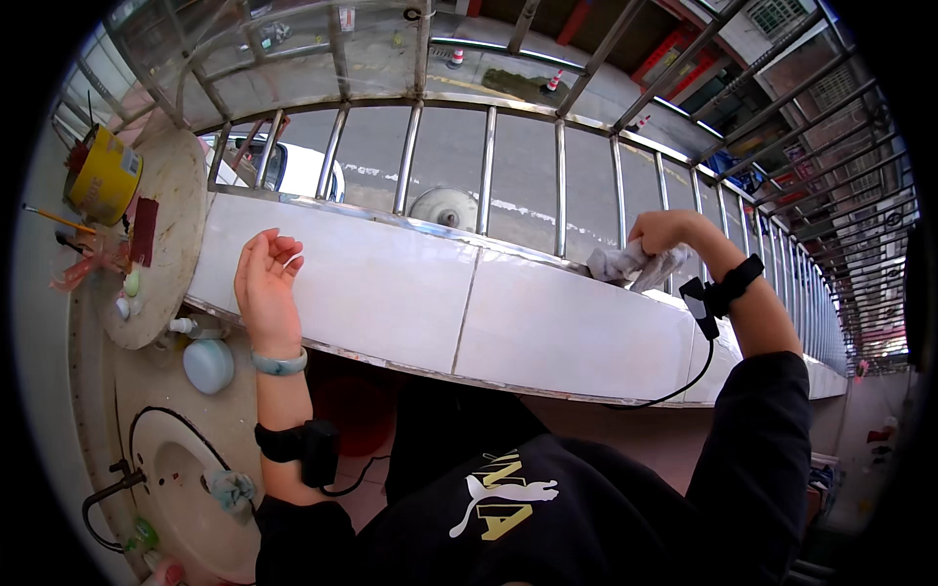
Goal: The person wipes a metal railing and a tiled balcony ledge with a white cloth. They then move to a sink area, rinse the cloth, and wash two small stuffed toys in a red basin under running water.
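Observation:
My right hand (pixel 663 231) grips a greyish-white cloth (pixel 632 265) against the bottom rail of the metal railing (pixel 487 172), at the back edge of the tiled ledge. The fingertips are partly hidden by the cloth and the hand itself. At the left, my left hand (pixel 267 286) hangs over the ledge's end with nothing in it, palm turned up and fingers loosely curled apart. White glossy tiles (pixel 381 293) cover the ledge between both hands. Each forearm wears a black strap with a cabled device, and a bangle sits on my left wrist.
At the left, a round board (pixel 176 212) bears a yellow can (pixel 108 176), a pencil (pixel 58 218) and small items. Below it are a round pale-blue-lidded container (pixel 208 365) and a sink (pixel 172 469) holding a bluish cloth (pixel 231 489). Beyond the bars lies a street with a white vehicle (pixel 308 170).

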Available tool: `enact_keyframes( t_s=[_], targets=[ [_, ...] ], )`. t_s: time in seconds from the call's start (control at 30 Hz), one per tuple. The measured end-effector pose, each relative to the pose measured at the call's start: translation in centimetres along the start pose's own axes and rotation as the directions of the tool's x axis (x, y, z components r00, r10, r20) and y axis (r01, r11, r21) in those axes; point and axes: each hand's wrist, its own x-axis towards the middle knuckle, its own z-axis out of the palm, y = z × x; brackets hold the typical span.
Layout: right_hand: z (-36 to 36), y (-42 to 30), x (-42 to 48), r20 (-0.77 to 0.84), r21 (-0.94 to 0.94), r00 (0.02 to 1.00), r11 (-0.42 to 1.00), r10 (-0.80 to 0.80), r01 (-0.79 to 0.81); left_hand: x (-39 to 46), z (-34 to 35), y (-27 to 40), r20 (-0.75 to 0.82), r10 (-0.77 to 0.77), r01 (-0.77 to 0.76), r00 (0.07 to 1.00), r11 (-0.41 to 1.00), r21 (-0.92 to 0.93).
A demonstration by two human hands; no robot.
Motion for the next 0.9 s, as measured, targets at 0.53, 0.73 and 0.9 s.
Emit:
enact_keyframes(
  t_s=[0.53, 0.73, 0.9],
  targets=[
    [4.1, 1.9, -2.6, -0.472, 0.860, 0.677, -0.127, -0.564, 0.494, -10.3, 23.0, -10.6, 0.587, -0.269, 0.317, 0.764, 0.948, 0.021],
    [3.1, 8.8, -4.5, -0.693, 0.579, 0.644, 0.282, -0.323, 0.765, -13.1, 25.7, -11.6, 0.169, -0.119, 0.139, 0.978, 0.983, -0.116],
    [2.4, 7.8, -1.6, -0.732, 0.284, 0.486, 0.434, -0.478, 0.855, -16.0, 26.5, -11.6, -0.117, -0.111, 0.079, 0.987, 0.965, -0.251]
  ],
)
